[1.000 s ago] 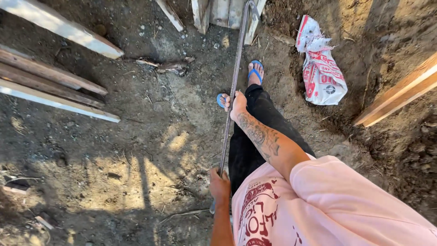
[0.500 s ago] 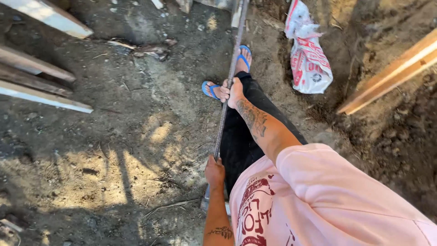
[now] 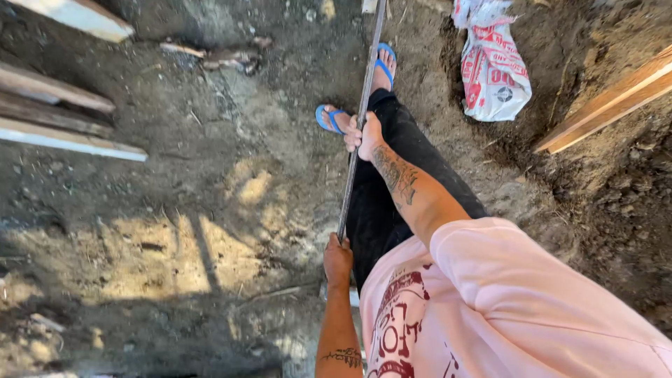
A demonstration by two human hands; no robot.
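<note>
I look down at bare dirt ground. A long thin metal rod (image 3: 364, 91) runs from near my waist out past the top edge of the view. My left hand (image 3: 337, 259) grips the rod's near end, close to my pink shirt. Farther along, my right hand (image 3: 365, 137) is closed around the rod, arm stretched forward over my black trousers. Below the rod, my feet in blue flip-flops (image 3: 330, 119) stand on the soil.
Several wooden planks (image 3: 63, 105) lie at the left. A red and white plastic sack (image 3: 493, 70) rests on a dirt mound at the upper right, beside a slanted timber beam (image 3: 609, 101). Loose debris (image 3: 210, 56) lies at the top.
The view has shifted so the planks and sack sit higher in frame. Both hands keep their grip on the rod, which stays in about the same line.
</note>
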